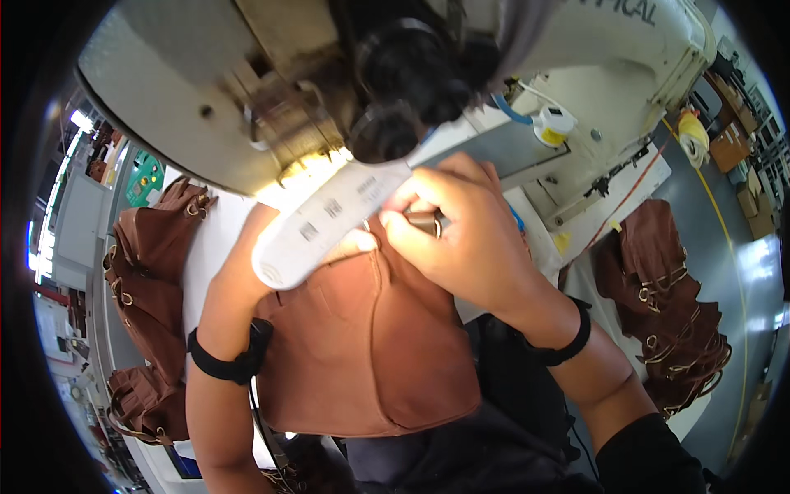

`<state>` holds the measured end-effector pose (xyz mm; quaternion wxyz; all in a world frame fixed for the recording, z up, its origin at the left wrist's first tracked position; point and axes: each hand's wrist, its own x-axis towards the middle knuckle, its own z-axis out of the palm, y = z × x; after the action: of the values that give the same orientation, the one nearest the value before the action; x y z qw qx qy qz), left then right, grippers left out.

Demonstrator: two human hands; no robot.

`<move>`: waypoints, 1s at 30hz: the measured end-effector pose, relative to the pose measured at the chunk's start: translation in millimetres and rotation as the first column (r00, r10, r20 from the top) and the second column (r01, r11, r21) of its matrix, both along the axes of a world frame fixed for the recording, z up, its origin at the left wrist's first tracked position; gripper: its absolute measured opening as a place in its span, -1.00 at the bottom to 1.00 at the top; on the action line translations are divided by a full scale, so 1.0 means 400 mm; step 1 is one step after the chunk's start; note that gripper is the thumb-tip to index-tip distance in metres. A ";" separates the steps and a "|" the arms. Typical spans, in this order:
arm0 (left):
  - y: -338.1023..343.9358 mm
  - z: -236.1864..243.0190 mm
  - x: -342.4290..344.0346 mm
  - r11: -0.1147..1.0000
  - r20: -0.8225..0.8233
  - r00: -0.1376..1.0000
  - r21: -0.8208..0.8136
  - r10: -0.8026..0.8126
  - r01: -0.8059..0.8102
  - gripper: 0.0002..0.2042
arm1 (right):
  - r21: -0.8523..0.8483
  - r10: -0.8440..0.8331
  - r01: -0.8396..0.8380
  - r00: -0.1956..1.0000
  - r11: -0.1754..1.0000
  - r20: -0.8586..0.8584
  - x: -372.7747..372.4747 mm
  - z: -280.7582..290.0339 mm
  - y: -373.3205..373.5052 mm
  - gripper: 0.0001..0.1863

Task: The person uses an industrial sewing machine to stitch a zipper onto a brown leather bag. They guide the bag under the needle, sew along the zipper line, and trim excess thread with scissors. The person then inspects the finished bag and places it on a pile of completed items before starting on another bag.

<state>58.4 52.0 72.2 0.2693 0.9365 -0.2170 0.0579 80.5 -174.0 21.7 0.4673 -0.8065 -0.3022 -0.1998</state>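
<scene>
Mostly, the brown bag (329, 354) lies between right hand (465, 235) and lap (444, 461).

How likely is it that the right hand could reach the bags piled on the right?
Probably yes: the right hand has the pile of bags off to its right, nothing tall visibly between, though it would have to leave the brown bag first.

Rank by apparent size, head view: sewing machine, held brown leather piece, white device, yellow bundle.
1. Sewing machine
2. Held brown leather piece
Unsure: white device and yellow bundle look alike; distances differ.
</scene>
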 end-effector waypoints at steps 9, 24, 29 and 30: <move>0.006 -0.005 -0.005 1.000 0.050 0.999 0.019 0.001 -0.002 -0.40 | 0.010 0.002 -0.002 1.000 1.000 -0.002 0.001 -0.009 0.003 -0.90; 0.045 0.158 -0.031 0.876 -0.286 0.858 0.366 0.427 -0.314 -0.58 | 0.468 0.280 0.000 0.801 0.884 -0.529 -0.174 -0.085 0.002 -0.70; -0.123 0.172 -0.270 0.759 0.010 0.999 0.650 0.045 -0.041 -0.19 | 0.461 0.186 -0.027 0.935 0.887 -0.302 -0.167 -0.110 0.044 -0.76; -0.135 0.112 -0.297 0.769 -0.002 0.996 0.636 0.089 -0.067 -0.09 | 0.483 0.232 -0.044 0.913 0.874 -0.335 -0.176 -0.085 0.048 -0.78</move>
<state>-60.3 -2.1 117.1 -0.0617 0.9814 -0.1804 -0.0228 10.0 -155.0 -12.5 0.7100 -0.6696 -0.2061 -0.0704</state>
